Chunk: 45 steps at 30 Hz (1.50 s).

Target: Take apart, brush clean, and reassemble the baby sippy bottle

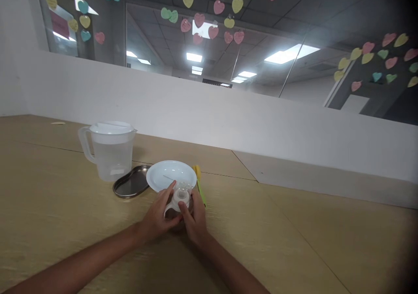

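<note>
Between both hands is a small white and clear bottle with a looped side handle and a round opening facing up; its lower part is hidden by the fingers. My left hand is closed around its left side, by the handle. From the right, my right hand grips it, with the thumb near the rim. Just beyond the bottle lies a white plate, partly covered by it. A green-handled brush with a yellow head lies right of the plate.
A translucent lidded pitcher stands at the left. Beside it is a kidney-shaped metal tray. A white wall with a window above it, dotted with heart-shaped notes, borders the far edge of the wooden table.
</note>
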Motion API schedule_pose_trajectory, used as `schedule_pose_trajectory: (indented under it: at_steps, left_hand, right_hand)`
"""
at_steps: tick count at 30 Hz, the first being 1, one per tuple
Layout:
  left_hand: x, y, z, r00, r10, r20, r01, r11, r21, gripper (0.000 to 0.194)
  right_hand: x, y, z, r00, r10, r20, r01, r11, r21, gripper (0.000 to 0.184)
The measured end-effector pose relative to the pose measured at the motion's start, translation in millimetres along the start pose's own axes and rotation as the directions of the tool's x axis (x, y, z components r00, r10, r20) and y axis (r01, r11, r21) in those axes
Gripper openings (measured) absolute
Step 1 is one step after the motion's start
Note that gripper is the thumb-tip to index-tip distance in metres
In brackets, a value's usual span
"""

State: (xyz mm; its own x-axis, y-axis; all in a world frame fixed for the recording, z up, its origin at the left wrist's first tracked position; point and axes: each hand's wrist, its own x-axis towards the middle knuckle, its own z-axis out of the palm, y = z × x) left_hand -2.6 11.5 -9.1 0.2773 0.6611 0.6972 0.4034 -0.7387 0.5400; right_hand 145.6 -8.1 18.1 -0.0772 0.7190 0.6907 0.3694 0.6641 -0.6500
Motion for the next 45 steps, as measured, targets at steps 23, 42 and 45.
schedule_pose_trajectory:
  at_steps: [23, 42, 45]
  left_hand:
    - [5, 7, -2.5, 1.0, 0.016, 0.022, -0.017, 0.998, 0.054, 0.078]
    - [8, 7, -3.2, 0.999, 0.053, -0.006, -0.052, 0.995, 0.084, 0.066]
    - [8, 7, -2.7, 0.997, 0.068, -0.022, -0.066, 0.994, 0.088, 0.065]
  right_hand:
    - [24, 35, -18, 0.951, 0.204, -0.231, -0.203, 0.979, 0.031, 0.053]
    - [25, 41, -19, 0.989, 0.142, -0.038, -0.14, 0.989, 0.055, 0.036]
    - [26, 40, -19, 0.975, 0.224, 0.013, -0.223, 0.964, 0.147, 0.041]
